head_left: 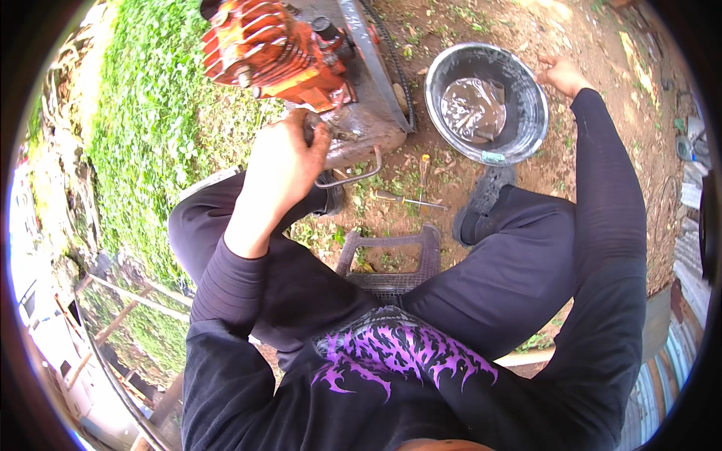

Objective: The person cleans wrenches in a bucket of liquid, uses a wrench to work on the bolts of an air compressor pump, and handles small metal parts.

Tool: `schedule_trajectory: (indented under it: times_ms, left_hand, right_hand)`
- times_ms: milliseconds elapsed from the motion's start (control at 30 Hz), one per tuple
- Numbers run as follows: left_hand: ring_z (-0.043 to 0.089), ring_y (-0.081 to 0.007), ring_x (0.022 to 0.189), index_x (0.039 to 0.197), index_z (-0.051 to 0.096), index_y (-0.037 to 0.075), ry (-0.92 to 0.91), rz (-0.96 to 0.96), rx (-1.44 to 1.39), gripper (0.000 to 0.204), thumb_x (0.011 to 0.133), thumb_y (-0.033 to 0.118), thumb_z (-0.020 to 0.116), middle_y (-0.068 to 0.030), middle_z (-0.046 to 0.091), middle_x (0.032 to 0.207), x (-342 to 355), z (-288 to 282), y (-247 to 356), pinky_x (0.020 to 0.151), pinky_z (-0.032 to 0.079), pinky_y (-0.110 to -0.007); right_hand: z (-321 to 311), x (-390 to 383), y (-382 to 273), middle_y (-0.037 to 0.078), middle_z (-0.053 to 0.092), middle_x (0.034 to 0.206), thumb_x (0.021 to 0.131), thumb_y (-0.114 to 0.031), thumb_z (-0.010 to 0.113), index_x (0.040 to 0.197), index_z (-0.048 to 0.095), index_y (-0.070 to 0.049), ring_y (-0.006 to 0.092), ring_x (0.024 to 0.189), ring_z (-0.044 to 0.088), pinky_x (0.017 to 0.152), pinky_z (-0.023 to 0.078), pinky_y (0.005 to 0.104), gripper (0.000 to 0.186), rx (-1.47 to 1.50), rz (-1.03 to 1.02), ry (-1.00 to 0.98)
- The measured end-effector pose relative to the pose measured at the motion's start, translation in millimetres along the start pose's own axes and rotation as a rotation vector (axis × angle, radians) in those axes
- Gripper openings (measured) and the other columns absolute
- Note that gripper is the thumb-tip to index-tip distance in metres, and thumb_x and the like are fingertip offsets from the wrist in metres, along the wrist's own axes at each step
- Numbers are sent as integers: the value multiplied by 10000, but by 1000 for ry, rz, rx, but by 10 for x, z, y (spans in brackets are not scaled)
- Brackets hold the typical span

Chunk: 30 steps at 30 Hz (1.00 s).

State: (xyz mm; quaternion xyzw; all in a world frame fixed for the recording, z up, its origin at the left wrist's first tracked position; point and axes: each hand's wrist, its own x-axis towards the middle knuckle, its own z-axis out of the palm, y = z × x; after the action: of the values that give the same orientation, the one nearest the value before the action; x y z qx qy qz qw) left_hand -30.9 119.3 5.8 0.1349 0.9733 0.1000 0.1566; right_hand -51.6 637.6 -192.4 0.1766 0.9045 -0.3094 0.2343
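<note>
My left hand point(293, 158) is closed around something small and dark, partly hidden by its fingers, just below the red finned engine point(271, 56). The engine sits on a worn grey metal base point(368, 143) with a bent bar handle point(357, 178). My right hand point(558, 75) is at the far right side of a black bucket point(526, 120), fingers apart near its rim. Murky brownish liquid point(471, 109) lies inside the bucket. Two screwdrivers point(387, 196) with yellow handles lie on the dirt between base and bucket.
A low dark plastic stool point(387, 278) stands between my bent legs. Grass point(135, 113) covers the ground on the left, with a wooden frame point(128, 304) lower down. Dirt and corrugated sheets point(662, 376) are on the right. A black cable runs beside the metal base.
</note>
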Motion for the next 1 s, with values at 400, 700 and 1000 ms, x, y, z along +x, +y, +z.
schedule_trajectory:
  times_ms: [400,700,1000]
  left_hand:
    - [719,-254,861,1277,650,49,-194,119,-23,364,918,112,657,-160,736,936,-116,-779,-780,799,553,-347]
    - [709,-184,876,1193,668,-40,-116,-184,-221,400,935,266,674,-112,741,987,178,-1218,-1491,769,551,-339]
    - [728,-203,896,1214,653,-67,-152,-134,-197,444,909,251,707,-155,748,1016,95,-1195,-1428,809,559,-349]
  right_hand:
    - [-774,-1129,-1562,77,742,932,896,-181,661,992,718,10,134,798,669,766,531,298,221,11,-170,123]
    - [502,-2528,-2664,81,733,867,929,-214,674,945,718,4,148,814,662,786,515,310,224,104,-249,34]
    - [1308,-2341,-2578,212,694,816,828,-129,603,882,719,6,331,815,706,768,539,414,185,-248,-304,-166]
